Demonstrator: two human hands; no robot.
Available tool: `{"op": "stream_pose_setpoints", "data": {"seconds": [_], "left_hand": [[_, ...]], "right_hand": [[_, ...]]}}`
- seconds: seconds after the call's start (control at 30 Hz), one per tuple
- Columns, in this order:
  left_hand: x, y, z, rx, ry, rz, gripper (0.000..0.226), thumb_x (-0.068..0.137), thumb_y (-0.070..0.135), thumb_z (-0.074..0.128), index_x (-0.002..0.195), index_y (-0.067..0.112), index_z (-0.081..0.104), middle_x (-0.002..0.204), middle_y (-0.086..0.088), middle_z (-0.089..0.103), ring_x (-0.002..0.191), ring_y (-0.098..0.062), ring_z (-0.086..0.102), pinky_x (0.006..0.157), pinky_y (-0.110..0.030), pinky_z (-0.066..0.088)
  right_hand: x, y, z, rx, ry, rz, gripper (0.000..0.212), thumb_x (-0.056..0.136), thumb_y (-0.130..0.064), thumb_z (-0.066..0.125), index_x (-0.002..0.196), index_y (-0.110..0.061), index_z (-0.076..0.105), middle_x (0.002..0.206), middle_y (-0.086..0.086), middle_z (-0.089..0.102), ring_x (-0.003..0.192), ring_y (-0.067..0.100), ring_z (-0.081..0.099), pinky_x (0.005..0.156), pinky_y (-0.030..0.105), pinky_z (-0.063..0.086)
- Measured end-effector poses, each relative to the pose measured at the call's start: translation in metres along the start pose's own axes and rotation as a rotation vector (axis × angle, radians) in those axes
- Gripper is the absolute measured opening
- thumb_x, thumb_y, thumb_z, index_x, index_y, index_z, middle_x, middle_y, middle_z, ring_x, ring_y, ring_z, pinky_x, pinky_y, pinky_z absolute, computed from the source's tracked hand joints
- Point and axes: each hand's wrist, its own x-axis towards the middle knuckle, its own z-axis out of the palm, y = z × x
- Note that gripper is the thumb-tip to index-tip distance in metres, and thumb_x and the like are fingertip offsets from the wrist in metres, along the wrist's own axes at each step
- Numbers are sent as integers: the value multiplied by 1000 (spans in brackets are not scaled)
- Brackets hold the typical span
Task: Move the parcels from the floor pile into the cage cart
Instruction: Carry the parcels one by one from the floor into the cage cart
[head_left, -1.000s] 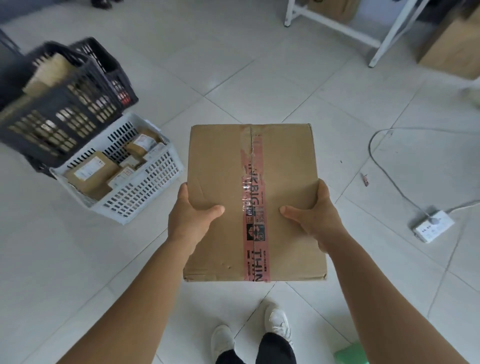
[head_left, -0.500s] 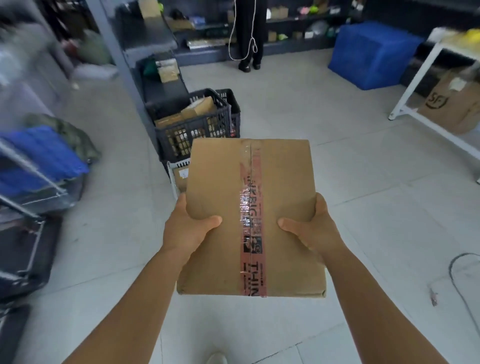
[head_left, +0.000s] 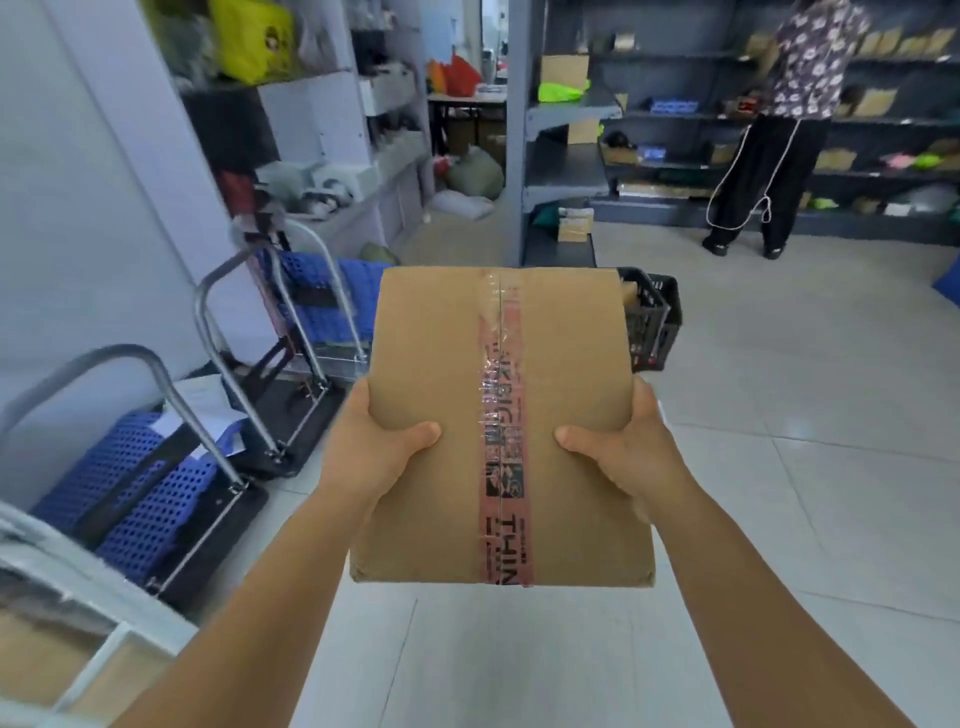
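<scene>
Cardboard parcel (head_left: 498, 415) mid-frame, left hand (head_left: 376, 447) and right hand (head_left: 631, 449) gripping its sides, thumbs on top. Not in the cart yet, probably that frame (head_left: 78, 587) lower left.

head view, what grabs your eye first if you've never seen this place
The flat cardboard parcel fills the centre, a strip of red printed tape running down its middle, gripped at its sides by the left hand and right hand. Left of it, folded platform trolleys with blue perforated decks stand against the wall. Far right, a person faces dark shelving.
</scene>
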Motion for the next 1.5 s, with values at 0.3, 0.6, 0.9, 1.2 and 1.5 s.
{"op": "stream_pose_setpoints", "data": {"seconds": [0.3, 0.6, 0.9, 1.2, 1.5], "left_hand": [[-27, -18, -168, 10, 288, 60, 84, 78, 35, 77, 147, 23, 29, 132, 7, 48, 112, -18, 51, 92, -36, 43], [-71, -55, -350, 9, 540, 100, 91, 73, 38, 80, 147, 27, 28, 138, 6, 49, 121, -23, 53, 102, -48, 44], [-124, -98, -489, -6, 757, 100, 95, 71, 37, 81, 148, 26, 27, 138, 6, 47, 121, -23, 51, 103, -47, 44], [-159, -147, -584, -60, 955, 20, 79, 65, 37, 85, 131, 24, 44, 118, 9, 60, 106, -19, 59, 93, -43, 51], [-142, -211, -644, -87, 1094, -159, 68, 65, 38, 85, 121, 24, 48, 112, 8, 62, 102, -21, 60, 91, -43, 52]], "right_hand": [[-40, -87, 134, 30, -248, -175, 92, 73, -22, 85, 145, -31, 29, 121, -9, 56, 112, 16, 54, 79, 32, 47], [-123, -165, 284, 30, -418, -335, 121, 50, -44, 89, 150, -36, 21, 136, -9, 54, 119, 19, 56, 100, 48, 49], [-213, -213, 410, 88, -601, -443, 100, 71, -22, 87, 150, -32, 25, 131, -10, 57, 117, 16, 56, 102, 45, 47], [-270, -247, 522, -8, -773, -533, 94, 66, -32, 87, 140, -39, 31, 116, -13, 61, 108, 19, 60, 95, 50, 50], [-276, -254, 649, -119, -990, -517, 78, 73, -21, 85, 132, -32, 36, 111, -11, 60, 108, 19, 59, 89, 39, 49]]}}
